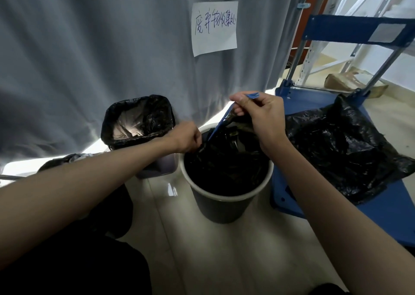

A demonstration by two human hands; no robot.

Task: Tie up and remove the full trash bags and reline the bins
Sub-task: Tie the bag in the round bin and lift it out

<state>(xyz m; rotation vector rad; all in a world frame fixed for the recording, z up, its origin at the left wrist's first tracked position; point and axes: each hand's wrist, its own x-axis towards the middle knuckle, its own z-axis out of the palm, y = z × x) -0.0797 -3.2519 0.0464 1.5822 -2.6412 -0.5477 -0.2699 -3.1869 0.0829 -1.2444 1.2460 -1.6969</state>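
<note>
Over the round bin (226, 193) on the floor, the black bag (224, 160) is being drawn shut by its blue drawstring (221, 124). The strap's end is pinched by the right hand (258, 117); the bag's edge is gripped low by the left hand (186, 137). Tying appears in progress; a knot is judged next. A lined square bin (137, 119) stands beside, and a loose bag (345, 151) lies on the blue cart (381, 218).
</note>
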